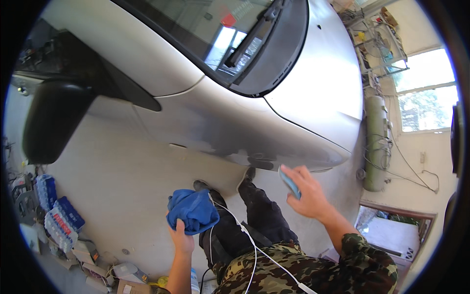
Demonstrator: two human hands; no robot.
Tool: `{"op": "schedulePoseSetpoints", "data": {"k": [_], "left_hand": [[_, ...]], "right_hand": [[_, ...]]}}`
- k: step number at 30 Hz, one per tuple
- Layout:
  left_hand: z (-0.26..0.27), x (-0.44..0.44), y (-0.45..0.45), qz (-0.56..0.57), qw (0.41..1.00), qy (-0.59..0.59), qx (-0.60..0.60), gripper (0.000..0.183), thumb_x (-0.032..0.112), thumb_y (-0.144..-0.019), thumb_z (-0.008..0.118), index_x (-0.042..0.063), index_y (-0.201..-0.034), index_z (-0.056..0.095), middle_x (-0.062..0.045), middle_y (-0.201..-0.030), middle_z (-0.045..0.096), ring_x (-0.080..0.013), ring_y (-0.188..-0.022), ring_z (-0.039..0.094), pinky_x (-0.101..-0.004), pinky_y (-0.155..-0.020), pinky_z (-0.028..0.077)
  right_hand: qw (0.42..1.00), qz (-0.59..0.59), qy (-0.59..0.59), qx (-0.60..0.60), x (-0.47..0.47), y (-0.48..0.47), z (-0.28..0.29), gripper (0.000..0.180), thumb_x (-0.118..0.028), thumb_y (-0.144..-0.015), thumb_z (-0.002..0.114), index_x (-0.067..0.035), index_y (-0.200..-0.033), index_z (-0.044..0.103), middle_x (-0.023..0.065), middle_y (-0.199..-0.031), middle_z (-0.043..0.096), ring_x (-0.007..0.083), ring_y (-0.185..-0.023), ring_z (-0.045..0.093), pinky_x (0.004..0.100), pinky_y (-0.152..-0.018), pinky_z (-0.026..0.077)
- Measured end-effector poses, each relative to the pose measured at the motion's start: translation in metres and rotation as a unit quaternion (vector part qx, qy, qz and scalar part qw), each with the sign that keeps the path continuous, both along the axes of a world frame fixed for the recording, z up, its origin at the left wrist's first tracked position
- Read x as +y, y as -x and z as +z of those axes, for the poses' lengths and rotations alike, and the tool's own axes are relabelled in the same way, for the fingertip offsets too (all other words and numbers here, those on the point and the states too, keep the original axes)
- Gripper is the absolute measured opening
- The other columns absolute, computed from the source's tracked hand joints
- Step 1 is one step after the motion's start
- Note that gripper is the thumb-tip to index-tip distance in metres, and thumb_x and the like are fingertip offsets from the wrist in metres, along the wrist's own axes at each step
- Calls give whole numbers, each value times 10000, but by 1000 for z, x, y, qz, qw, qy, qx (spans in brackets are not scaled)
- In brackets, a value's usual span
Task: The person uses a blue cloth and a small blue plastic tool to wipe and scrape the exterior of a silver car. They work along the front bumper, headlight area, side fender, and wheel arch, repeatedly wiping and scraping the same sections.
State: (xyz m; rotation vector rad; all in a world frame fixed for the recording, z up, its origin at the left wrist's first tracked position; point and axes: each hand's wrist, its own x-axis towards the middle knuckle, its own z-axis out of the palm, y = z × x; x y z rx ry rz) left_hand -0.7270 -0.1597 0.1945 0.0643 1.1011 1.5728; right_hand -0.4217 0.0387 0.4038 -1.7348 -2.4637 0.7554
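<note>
My left hand (pixel 181 237) holds up a bunched blue cloth (pixel 193 211), with the thumb pressed on its near side. In my right hand (pixel 308 193) is a flat light-blue pad or block (pixel 290 182), gripped along its edge. That hand is just off the lower edge of a silver car's front fender (pixel 235 121); whether the pad touches the panel I cannot tell. A darker, wet-looking area (pixel 259 160) marks the fender to the left of the pad. Above the fender are the bonnet (pixel 330 73) and the windscreen (pixel 191 29).
A black side mirror (pixel 57 119) juts out at left. Bottle packs (pixel 62 224) and cardboard boxes (pixel 134 287) line the floor at lower left. A green tank (pixel 375 143) with hoses stands by the right wall, below a metal rack (pixel 382 44). A white cable (pixel 253 242) hangs before me.
</note>
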Motion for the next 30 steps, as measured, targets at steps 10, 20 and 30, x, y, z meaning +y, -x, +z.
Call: {"op": "schedulePoseSetpoints", "data": {"k": [10,20,30], "left_hand": [[64,-10,-2,53,997,-33,38,689,506,-1079,608,48,-1569,449,-112,-1565,545,-272,-1460,510,-467,-1253,369],[129,-62,-68,114,987,-44,-106,761,672,-1108,398,78,-1575,489,-95,-1574,574,-285,-1463,521,-496,-1251,380],[161,-131,-78,80,987,-10,137,699,602,-1118,443,23,-1495,553,-124,-1459,659,-281,-1351,620,-453,-1189,454]], "right_hand": [[992,-6,109,59,-84,-43,-7,727,-153,-806,699,-165,-1524,588,180,-1267,616,432,-1069,666,484,-904,565],[988,11,120,92,-95,-112,-24,713,-142,-815,688,-134,-1521,585,186,-1244,605,432,-1092,646,473,-921,543],[989,22,107,96,-124,-165,-63,691,-174,-821,695,-140,-1504,594,174,-1244,625,424,-1072,663,487,-886,565]]}}
